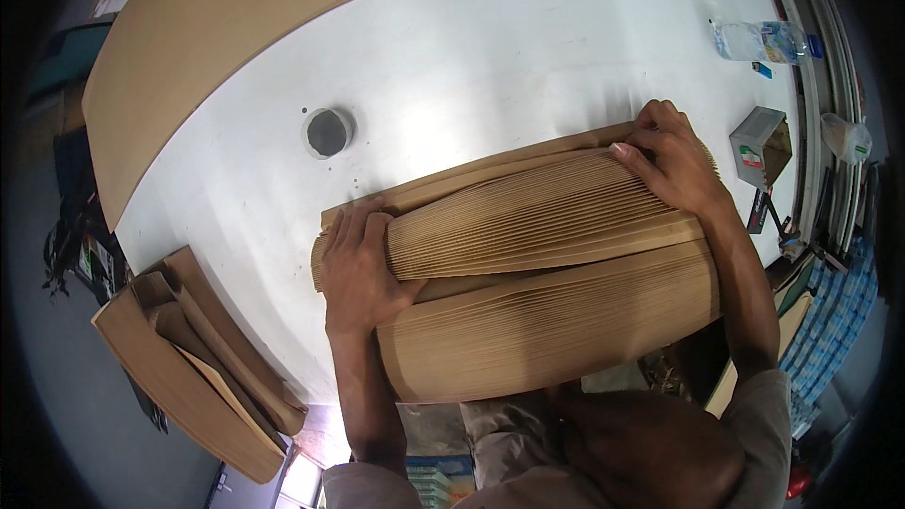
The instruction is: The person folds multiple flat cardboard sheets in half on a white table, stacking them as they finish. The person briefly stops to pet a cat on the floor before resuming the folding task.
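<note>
A thick bundle of brown pleated paper point(509, 217) lies on the white table, its many folded edges facing up. My left hand point(358, 250) is closed round the bundle's left end, thumb on the near side and fingers over the far side. At the far right corner my right hand point(671, 155) grips the bundle, thumb on the folds and fingers over the back edge. A second brown pleated stack point(556, 330) rests along the near side, against the table's front edge and close to my body. A gap runs between the two at the left and narrows to the right.
A large brown sheet point(217, 47) covers the far left of the white table point(452, 66). Folded brown cardboard point(198, 368) lies at the left edge. A grey ring point(347, 123) stands beyond my left hand. On the right are a plastic bottle point(754, 41) and a grey box point(760, 146).
</note>
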The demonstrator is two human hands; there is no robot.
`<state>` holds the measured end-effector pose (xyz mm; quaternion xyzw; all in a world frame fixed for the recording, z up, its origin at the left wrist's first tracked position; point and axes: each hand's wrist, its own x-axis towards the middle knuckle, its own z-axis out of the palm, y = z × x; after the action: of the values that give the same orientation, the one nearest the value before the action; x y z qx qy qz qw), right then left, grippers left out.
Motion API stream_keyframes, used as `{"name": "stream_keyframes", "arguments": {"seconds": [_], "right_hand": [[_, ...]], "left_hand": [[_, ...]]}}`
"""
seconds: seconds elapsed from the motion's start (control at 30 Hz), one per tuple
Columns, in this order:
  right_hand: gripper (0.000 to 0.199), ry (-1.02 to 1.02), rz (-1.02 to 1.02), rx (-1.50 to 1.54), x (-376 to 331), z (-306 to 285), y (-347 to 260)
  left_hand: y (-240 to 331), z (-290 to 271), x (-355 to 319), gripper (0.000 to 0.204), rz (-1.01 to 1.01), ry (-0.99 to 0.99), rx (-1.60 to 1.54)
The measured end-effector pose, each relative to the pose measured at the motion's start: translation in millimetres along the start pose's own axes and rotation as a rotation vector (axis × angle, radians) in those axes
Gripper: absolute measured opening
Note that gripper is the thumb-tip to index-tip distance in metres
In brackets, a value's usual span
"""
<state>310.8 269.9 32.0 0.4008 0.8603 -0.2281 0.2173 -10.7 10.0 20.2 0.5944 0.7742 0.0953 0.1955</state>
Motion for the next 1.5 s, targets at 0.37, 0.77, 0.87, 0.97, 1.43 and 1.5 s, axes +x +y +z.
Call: {"name": "stream_keyframes", "arguments": {"seconds": [0.37,0.77,0.87,0.97,1.43,1.5], "right_hand": [[0.062,-0.105,0.056,0.117,2,-4,-5],[0.063,0.038,-0.002,0.110,-5,11,-4],[0.063,-0.016,0.020,0.124,0,8,-3],[0.064,-0.015,0.001,0.087,-4,6,2],[0.061,0.000,0.008,0.124,-3,7,-1],[0.059,0.043,-0.040,0.124,-9,8,4]], "left_hand": [[1,-1,-2,0.080,-0.091,-0.068,0.023],[8,-4,-5,0.082,-0.188,-0.105,-0.083],[5,-3,0,0.079,-0.147,-0.123,-0.051],[2,-4,1,0.075,-0.085,-0.105,-0.003],[5,-5,0,0.073,-0.087,-0.083,0.007],[1,-4,0,0.074,0.004,-0.043,0.065]]}}
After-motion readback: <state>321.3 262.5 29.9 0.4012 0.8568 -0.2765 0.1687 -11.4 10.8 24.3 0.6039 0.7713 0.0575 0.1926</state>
